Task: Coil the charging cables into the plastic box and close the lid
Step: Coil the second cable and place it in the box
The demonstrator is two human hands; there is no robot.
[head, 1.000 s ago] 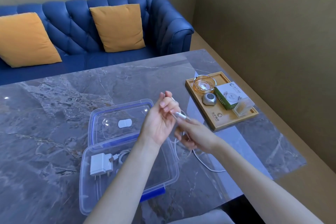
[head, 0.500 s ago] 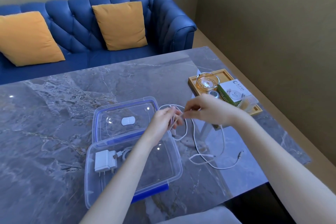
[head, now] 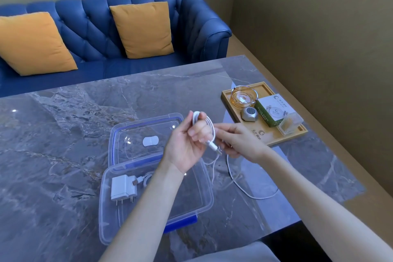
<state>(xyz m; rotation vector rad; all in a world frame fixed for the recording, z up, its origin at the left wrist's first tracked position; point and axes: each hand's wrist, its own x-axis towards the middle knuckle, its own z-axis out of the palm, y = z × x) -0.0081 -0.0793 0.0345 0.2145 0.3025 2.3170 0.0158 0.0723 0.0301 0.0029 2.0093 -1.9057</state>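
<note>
A white charging cable (head: 244, 189) is looped around the fingers of my left hand (head: 187, 144), which is raised above the clear plastic box (head: 204, 204). Its connector end pokes out below my fingers. My right hand (head: 238, 140) pinches the same cable just to the right, and the loose tail trails down onto the table. Inside the box lie a white plug adapter (head: 123, 187) and part of another white cable (head: 146, 178), half hidden by my left forearm. The clear lid (head: 136, 134) with blue trim lies flat behind the box.
A wooden tray (head: 282, 138) at the right holds a glass ashtray (head: 243, 97), a grey round gadget (head: 249, 114), a green-and-white carton (head: 273, 110) and a small clear container (head: 290, 124). A blue sofa (head: 102, 34) with orange cushions stands behind the marble table (head: 63, 134).
My left hand has turned palm-up and risen, with the cable now wound over its fingers. My right hand drew closer to it, and less loose cable lies on the table.
</note>
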